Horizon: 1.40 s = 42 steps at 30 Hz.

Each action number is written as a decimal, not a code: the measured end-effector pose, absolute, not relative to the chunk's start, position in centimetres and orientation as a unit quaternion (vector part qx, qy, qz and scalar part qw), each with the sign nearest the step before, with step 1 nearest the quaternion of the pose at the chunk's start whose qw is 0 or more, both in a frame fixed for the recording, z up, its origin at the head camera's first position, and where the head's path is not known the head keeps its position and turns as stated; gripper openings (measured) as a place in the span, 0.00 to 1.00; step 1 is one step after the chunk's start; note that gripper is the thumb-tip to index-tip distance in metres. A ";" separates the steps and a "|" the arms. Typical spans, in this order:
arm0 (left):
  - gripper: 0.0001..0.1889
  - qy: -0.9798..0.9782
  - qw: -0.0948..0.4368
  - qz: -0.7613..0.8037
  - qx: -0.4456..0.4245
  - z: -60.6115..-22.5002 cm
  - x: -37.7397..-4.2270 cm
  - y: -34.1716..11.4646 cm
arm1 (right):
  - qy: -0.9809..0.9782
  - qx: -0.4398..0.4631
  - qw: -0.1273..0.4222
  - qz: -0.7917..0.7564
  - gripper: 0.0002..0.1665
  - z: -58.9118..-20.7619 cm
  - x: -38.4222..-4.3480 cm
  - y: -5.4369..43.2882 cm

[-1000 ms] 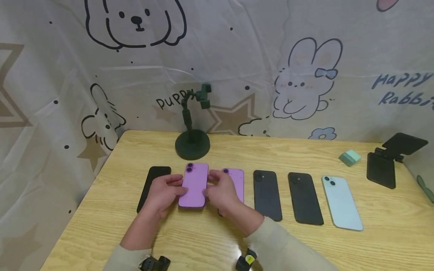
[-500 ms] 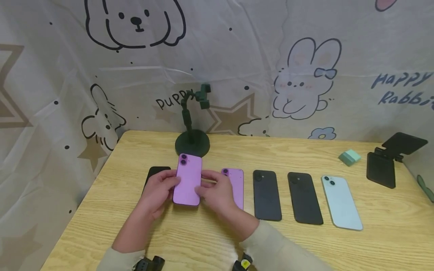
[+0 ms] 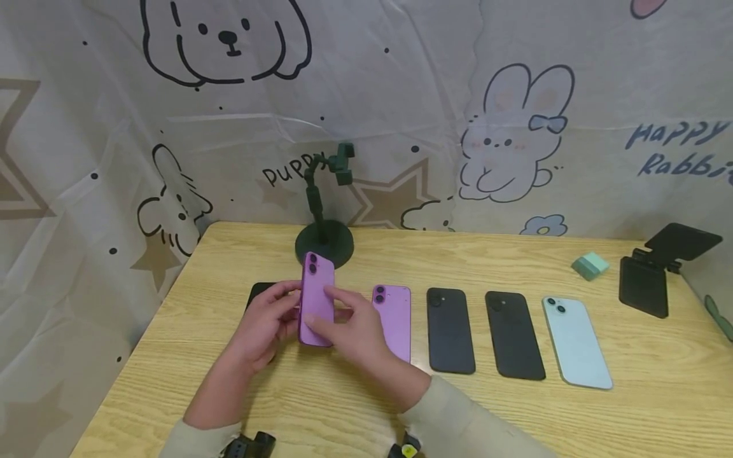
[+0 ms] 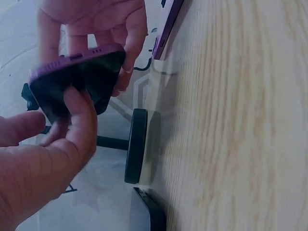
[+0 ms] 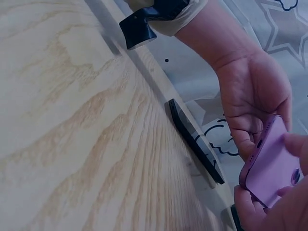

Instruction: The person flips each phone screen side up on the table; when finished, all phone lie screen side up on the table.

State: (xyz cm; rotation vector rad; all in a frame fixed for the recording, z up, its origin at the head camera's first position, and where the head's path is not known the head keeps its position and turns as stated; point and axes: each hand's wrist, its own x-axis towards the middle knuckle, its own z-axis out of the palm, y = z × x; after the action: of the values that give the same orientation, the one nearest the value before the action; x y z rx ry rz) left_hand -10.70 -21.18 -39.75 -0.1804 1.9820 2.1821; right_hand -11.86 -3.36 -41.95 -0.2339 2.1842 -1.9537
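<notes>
Held purple phone (image 3: 316,296): camera end toward stand (image 3: 324,232) | long axis fore-and-aft | left hand (image 3: 265,323), right hand (image 3: 357,326): fingers gripping it

Closed in at the back and left by pale, creased cloth (image 3: 412,95), printed with a large outlined dog's head (image 3: 228,38), a seated rabbit (image 3: 504,146) with a blue bow (image 3: 548,123), brown stars (image 3: 395,202), a blue flower (image 3: 544,226) and scattered black dots (image 3: 415,149). Lettered with "Puppy" (image 3: 290,168) near the middle and "Happy" (image 3: 677,135) over a partly cut-off second word (image 3: 676,165) at right. Furnished with a light wood-grained desk (image 3: 326,407) close to the cloth. Lit softly, with faint shine along some creases (image 3: 286,121)
</notes>
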 end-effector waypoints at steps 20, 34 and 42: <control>0.25 0.820 0.059 0.564 -0.073 -40.6 -11.0 -20.9 | 0.547 -0.071 0.177 -0.815 0.26 -41.2 -11.1 -3.3; 0.22 0.789 0.046 0.602 -0.113 -40.2 -10.8 -21.6 | 0.599 -0.014 0.106 -0.793 0.22 -41.8 -11.8 -3.2; 0.24 0.780 0.057 0.616 -0.096 -40.8 -10.8 -21.8 | 0.629 0.002 0.101 -0.771 0.29 -42.7 -12.0 -3.0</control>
State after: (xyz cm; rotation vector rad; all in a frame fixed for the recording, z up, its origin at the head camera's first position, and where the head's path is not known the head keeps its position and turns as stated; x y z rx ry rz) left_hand -10.81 -21.77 -40.80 -0.2917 2.3653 1.8687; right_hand -12.03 -3.03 -42.65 0.0044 1.8591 -2.2772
